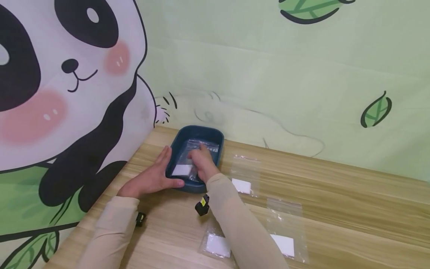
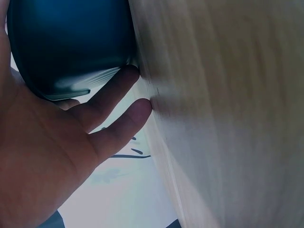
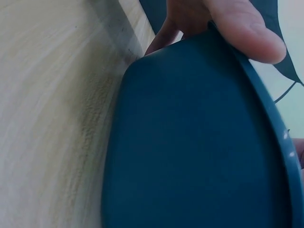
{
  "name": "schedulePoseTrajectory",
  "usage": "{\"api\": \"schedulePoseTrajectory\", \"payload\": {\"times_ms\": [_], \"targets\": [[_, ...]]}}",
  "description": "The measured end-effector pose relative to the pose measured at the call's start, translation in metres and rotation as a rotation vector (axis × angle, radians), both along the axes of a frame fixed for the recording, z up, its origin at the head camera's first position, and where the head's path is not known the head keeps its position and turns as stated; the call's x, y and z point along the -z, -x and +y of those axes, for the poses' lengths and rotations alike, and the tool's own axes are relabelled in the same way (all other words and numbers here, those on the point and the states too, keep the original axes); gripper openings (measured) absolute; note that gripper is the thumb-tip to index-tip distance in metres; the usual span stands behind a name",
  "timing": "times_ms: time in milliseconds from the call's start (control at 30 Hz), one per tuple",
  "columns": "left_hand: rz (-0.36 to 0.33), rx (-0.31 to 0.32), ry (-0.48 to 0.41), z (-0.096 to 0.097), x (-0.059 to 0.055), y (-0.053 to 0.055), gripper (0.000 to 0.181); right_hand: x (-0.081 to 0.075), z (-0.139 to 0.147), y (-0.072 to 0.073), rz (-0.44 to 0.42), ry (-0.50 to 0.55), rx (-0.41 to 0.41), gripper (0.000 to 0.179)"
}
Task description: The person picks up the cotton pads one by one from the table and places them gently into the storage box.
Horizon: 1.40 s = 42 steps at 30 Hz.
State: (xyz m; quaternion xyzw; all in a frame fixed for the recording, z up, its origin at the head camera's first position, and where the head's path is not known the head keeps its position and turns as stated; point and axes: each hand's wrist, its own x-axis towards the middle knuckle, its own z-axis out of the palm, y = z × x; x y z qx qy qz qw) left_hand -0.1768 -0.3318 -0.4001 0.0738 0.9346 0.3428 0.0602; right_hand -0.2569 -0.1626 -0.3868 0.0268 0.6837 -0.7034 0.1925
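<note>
A dark blue tray (image 1: 220,149) stands on the wooden table near the wall. Inside it lies a clear zip bag (image 1: 211,145) with a white card (image 1: 181,170) in its lower part. My left hand (image 1: 154,175) rests against the tray's left side, its thumb over the near rim; in the left wrist view its fingers (image 2: 114,97) stretch along the outer wall. My right hand (image 1: 203,162) reaches into the tray over the bag. Its fingertips are partly hidden, so whether they pinch or press the bag does not show. The right wrist view shows mostly the tray's outer wall (image 3: 190,133).
Right of the tray lies another clear zip bag (image 1: 245,170) with a white card. Closer in, a bag (image 1: 218,244) and a further bag (image 1: 289,224) lie partly under the right sleeve (image 1: 242,220). A panda-print cloth (image 1: 268,74) hangs behind and at left.
</note>
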Motion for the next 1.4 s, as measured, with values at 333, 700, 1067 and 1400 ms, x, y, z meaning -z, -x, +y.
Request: {"api": "schedulePoseTrajectory", "payload": {"times_ms": [333,700,1067,1400], "targets": [[0.001,-0.004,-0.003,0.002,-0.002,-0.001,0.13,-0.012,0.006,-0.004,0.079,0.012,0.091,0.087],[-0.003,-0.007,-0.007,0.0,0.001,0.0,0.129,-0.004,0.01,0.004,0.075,0.058,0.103,0.084],[0.002,-0.001,-0.016,0.001,0.001,0.0,0.129,-0.008,0.017,0.003,0.091,0.058,0.068,0.084],[0.001,0.003,0.0,0.0,-0.001,-0.001,0.129,-0.035,0.045,-0.005,0.16,0.109,-0.074,0.055]]}}
